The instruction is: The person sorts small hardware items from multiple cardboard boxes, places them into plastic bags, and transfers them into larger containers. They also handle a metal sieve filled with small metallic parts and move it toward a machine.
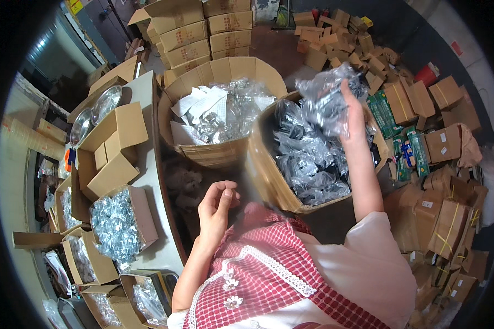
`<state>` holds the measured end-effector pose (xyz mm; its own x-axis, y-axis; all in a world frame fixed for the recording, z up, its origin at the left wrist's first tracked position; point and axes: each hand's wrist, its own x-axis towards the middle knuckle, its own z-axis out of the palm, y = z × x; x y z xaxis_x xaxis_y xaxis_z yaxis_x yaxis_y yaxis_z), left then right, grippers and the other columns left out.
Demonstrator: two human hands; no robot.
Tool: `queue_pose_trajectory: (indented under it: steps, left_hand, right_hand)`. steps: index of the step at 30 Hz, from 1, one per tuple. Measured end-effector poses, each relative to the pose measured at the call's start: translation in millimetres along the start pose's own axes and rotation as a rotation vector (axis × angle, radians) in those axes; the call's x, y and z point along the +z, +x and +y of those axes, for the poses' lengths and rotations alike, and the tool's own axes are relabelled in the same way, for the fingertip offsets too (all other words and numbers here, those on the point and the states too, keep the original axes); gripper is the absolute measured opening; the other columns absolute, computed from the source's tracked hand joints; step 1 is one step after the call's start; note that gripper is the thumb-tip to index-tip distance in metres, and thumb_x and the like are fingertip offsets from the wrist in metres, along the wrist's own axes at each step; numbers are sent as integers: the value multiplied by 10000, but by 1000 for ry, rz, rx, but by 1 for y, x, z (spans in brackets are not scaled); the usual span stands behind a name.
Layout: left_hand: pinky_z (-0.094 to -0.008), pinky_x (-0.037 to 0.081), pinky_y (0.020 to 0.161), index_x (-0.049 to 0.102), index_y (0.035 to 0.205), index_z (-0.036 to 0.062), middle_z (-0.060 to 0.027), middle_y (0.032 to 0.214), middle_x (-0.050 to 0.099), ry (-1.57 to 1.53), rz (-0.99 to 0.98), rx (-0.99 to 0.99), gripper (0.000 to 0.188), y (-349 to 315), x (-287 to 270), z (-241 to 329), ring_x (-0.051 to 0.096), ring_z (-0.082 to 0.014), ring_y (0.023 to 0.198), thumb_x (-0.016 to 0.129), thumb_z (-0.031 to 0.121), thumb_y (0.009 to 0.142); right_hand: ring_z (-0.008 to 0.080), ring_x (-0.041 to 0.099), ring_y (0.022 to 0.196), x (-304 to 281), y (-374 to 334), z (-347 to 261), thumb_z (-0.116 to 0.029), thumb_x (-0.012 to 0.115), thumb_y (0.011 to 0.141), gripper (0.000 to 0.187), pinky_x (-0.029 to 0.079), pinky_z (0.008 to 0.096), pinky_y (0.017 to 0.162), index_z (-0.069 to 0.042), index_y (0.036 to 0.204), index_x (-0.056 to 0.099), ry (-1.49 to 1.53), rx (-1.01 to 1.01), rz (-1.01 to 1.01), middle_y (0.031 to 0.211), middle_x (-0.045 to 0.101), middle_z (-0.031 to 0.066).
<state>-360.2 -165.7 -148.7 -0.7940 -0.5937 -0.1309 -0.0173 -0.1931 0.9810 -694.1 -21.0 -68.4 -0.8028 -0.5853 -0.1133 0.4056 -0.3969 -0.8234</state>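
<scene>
My right hand [354,112] is raised over a tall cardboard box [263,164], closed on a clear plastic bag [329,96] with dark and shiny pieces in it. What the pieces are cannot be made out. The box below is heaped with similar clear bags [313,164] of dark parts. My left hand [217,205] hangs in front of my red checked apron, near the table edge. Its fingers are loosely bent and nothing shows between them.
A wide round-sided carton [219,151] with bagged metal parts and white paper stands beyond. On the left, a table [162,219] bears an open carton [112,159] and a box of small shiny packets [115,225]. Stacked cartons [184,41] rise behind; many small boxes [450,230] lie at right.
</scene>
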Motion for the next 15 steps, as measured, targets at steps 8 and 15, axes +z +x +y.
queue_pose_trajectory:
  steps: [8, 15]
  left_hand:
    - [-420, 355, 1107, 334, 1477, -21, -213, 1413, 447, 418, -31, 334, 808, -5, 28, 51, 455, -306, 1317, 783, 193, 841]
    - [-336, 562, 836, 372, 1373, -14, -147, 1105, 642, 167, 17, -253, 741, -10, 12, 22, 666, -218, 977, 768, 84, 754]
  right_hand:
    - [139, 711, 780, 51, -103, 88, -340, 741, 915, 399, 571, 261, 678, -2, 1119, 682, -195, 281, -186, 964, 731, 91]
    - [262, 601, 1208, 59, -134, 134, -505, 591, 975, 733, 448, 348, 1055, -64, 1519, 375, -543, 808, -762, 1356, 590, 180]
